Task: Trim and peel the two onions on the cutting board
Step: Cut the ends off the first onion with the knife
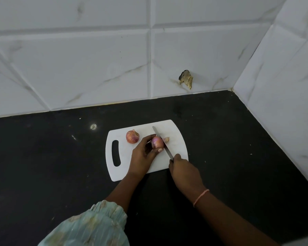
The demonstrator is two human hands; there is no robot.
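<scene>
On the white cutting board (176,137): trimming the first onion's end.

Near the board's middle, the left hand (143,154) grips the onion (157,142) while the right hand (182,168), closed round the handle, lays the knife (163,142) against its right side; a cut tip (166,139) lies just beyond. Next, probably the opposite end, then peeling. The second onion (132,137) waits untrimmed toward the board's handle slot, out of the blade's way.

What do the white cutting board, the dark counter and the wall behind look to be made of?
The cutting board looks like matte white plastic: thin, evenly coloured, with a moulded handle slot. The counter seems to be polished black stone, since it shows faint reflections, though a laminate cannot be ruled out. The wall is glossy white tiles with marble-like veining, probably ceramic, with visible joints.
</scene>
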